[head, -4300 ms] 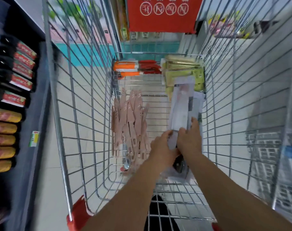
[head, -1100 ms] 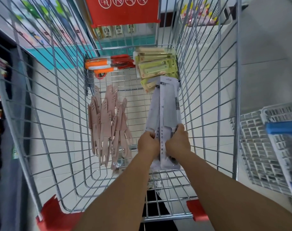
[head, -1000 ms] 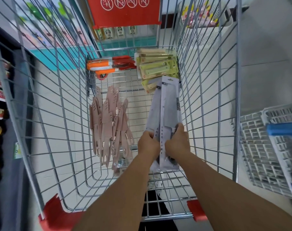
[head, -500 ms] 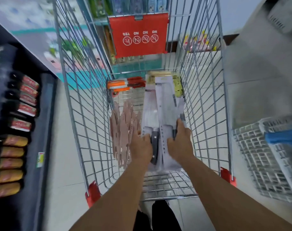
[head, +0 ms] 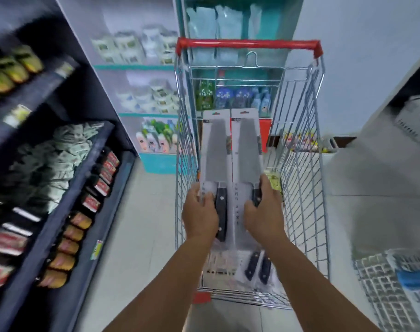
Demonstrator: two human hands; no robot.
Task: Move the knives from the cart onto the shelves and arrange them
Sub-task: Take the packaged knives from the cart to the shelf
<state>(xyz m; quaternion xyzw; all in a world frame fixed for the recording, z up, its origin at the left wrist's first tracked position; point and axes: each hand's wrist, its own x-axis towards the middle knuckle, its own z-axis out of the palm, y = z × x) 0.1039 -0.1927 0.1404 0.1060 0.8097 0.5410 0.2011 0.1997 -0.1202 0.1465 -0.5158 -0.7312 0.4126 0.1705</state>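
Observation:
Two packaged cleaver knives are held side by side above the wire cart [head: 300, 188]. My left hand [head: 199, 212] grips the left knife pack [head: 216, 149] near its black handle. My right hand [head: 264, 209] grips the right knife pack [head: 248, 144] at its handle. Both packs are white cards with grey blades pointing away from me. More packaged knives with black handles [head: 257, 264] lie in the cart bottom beneath my hands. A yellow-green pack [head: 273, 183] shows by the cart's right wall.
Dark shelves [head: 79, 192] with hung packaged goods run along the left. A white and teal shelf unit [head: 146, 68] with bottles stands ahead. A white plastic basket with a blue item [head: 395, 283] sits at lower right. Pale floor tiles lie between cart and left shelves.
Both hands have lifted the two knife packs up out of the cart, and my view has tilted upward, so the cart's red handle and the shelves ahead now show.

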